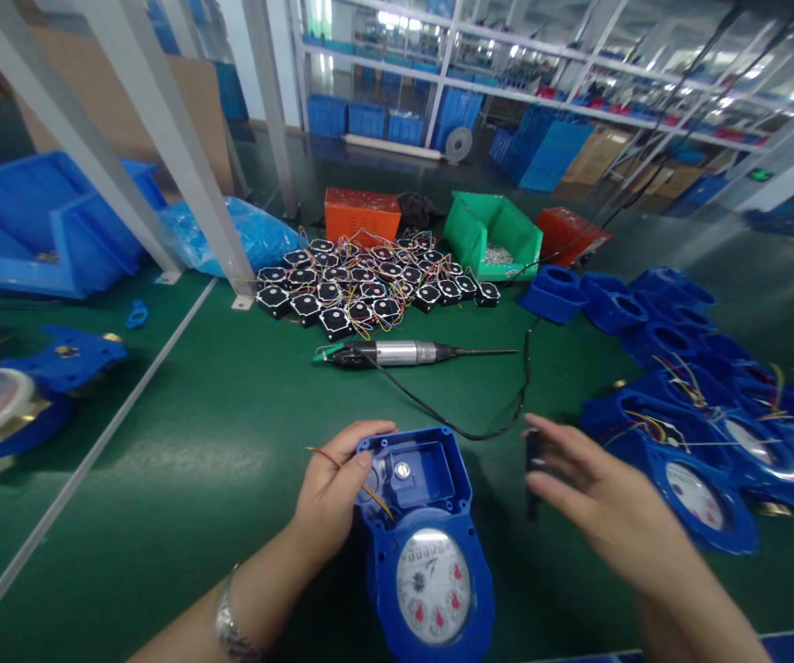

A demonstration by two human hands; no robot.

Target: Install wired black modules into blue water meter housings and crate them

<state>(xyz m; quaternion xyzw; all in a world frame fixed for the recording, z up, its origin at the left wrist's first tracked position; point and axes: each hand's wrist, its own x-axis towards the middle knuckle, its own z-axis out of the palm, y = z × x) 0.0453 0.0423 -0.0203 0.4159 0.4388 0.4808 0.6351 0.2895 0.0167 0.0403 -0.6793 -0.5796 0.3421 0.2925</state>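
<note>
A blue water meter with a white dial lies on the green table right in front of me, its top compartment open and thin red and yellow wires trailing out to the left. My left hand grips the meter's upper left edge, fingers curled over the rim. To the meter's right hovers my right hand, fingers stretched out, with a small dark part against its fingers. Whether the fingers hold that part is not clear.
An electric screwdriver with a black cable lies further back. Behind it sit several black modules with coloured wires, an orange box, a green bin and a red bin. Blue meters and housings crowd the right.
</note>
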